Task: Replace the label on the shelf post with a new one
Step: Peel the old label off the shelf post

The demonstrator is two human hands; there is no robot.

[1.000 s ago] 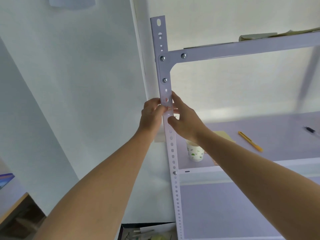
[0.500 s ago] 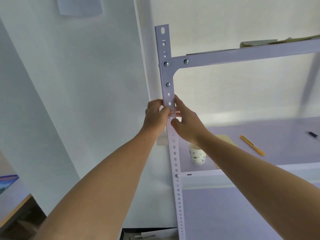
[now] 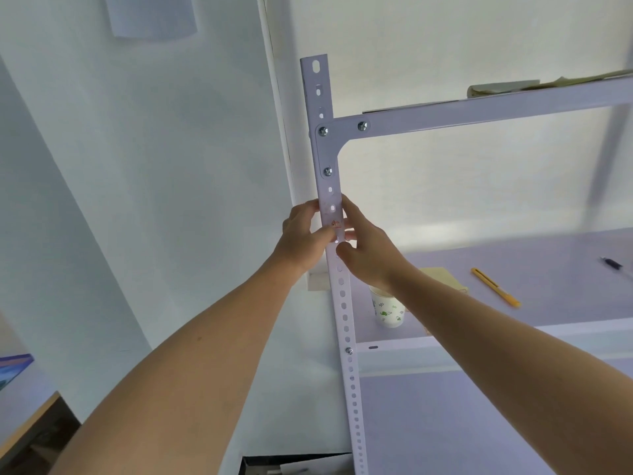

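Pale walls back a white metal shelving unit, and your work sits on its perforated shelf post [image 3: 344, 303], which runs from above the top shelf rail to the bottom of the view. Lower down, the shelf [image 3: 513, 262] carries a paper cup [image 3: 388, 311], a yellow utility knife [image 3: 495, 287] and a pen [image 3: 613, 264], all well apart from your hands. Your left hand [image 3: 301, 240] and right hand [image 3: 368, 255] close on the post from either side, fingertips pressing a small label [image 3: 336, 223] with red print flat against its face. Whether this is the old label or the new one, I cannot tell, so judge the job as mid-way: either peeling or smoothing remains. Free space lies open left of the post; mind the post's thin steel edges under your fingers.
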